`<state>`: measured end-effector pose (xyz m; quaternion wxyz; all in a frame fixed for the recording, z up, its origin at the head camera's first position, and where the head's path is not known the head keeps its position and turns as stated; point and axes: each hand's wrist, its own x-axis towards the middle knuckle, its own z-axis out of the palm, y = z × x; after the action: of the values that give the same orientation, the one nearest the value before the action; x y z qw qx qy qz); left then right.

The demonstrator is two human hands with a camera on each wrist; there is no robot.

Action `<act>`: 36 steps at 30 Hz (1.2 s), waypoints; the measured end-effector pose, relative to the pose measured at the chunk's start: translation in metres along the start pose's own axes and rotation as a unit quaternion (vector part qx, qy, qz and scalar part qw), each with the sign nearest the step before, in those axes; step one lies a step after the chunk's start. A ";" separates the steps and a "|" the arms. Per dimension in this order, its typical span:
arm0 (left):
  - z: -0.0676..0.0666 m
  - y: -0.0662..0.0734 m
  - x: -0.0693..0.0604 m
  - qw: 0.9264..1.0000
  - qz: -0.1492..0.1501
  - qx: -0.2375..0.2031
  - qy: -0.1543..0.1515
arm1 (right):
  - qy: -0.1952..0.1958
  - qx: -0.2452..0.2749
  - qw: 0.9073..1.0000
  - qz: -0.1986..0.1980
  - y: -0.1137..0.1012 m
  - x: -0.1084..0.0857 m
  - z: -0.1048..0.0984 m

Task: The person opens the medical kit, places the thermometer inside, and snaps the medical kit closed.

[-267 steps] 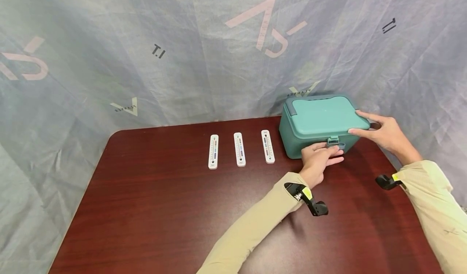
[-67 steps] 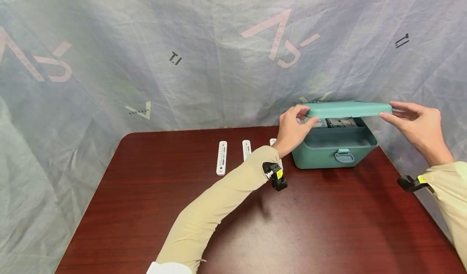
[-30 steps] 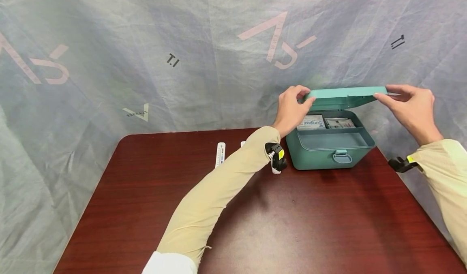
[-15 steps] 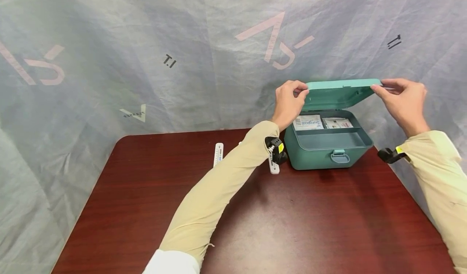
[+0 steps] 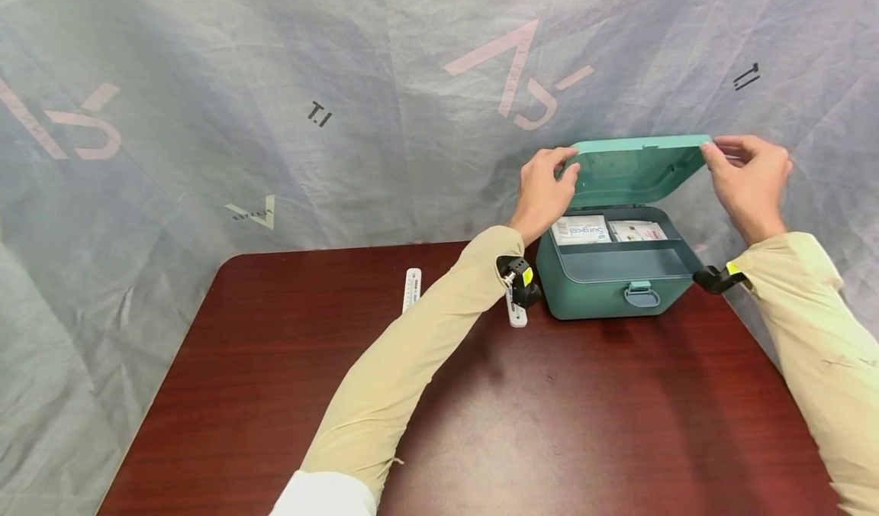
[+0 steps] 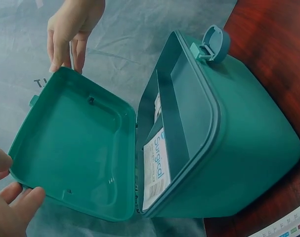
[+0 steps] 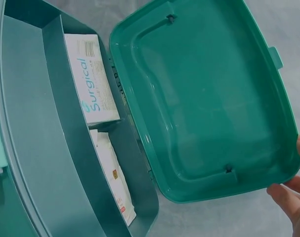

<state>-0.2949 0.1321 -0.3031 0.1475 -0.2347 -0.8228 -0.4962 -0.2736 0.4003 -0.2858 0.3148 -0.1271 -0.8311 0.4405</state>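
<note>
A teal storage box (image 5: 597, 298) stands at the right rear of the table with its lid (image 5: 628, 174) tilted up and back on the rear hinge. My left hand (image 5: 541, 195) holds the lid's left front corner between thumb and fingers. At the opposite corner, my right hand (image 5: 750, 184) pinches the lid's edge. Inside, the rear compartments hold a white pack marked "Surgical" (image 7: 93, 79) and thin white packets (image 7: 114, 177). The long front compartment (image 7: 38, 113) shows its bare floor. The front latch (image 5: 642, 295) hangs loose.
Left of the box lie white strip thermometers (image 5: 412, 288), partly covered by my left sleeve (image 5: 412, 348); one more thermometer (image 5: 517, 315) shows below the wrist camera (image 5: 523, 285). A grey printed cloth (image 5: 357, 172) hangs behind the dark red table (image 5: 275, 394).
The latch has been undone and the lid raised from closed to steeply tilted. Both hands went from the latch and right side to the lid's corners, rising with it.
</note>
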 end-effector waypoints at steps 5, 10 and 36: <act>0.000 -0.001 0.001 1.000 -0.015 0.001 -0.017 | -0.023 -0.032 0.999 -0.001 -0.003 -0.001 0.003; -0.002 -0.001 0.001 0.998 -0.039 -0.004 -0.043 | -0.087 -0.039 0.995 -0.025 -0.006 -0.004 0.004; -0.008 -0.006 -0.002 0.989 -0.105 0.006 -0.104 | -0.278 -0.122 0.953 -0.004 0.000 -0.006 0.006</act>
<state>-0.2961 0.1223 -0.3051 0.0099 -0.1961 -0.8567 -0.4770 -0.2724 0.3936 -0.2908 0.0549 -0.0334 -0.9337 0.3523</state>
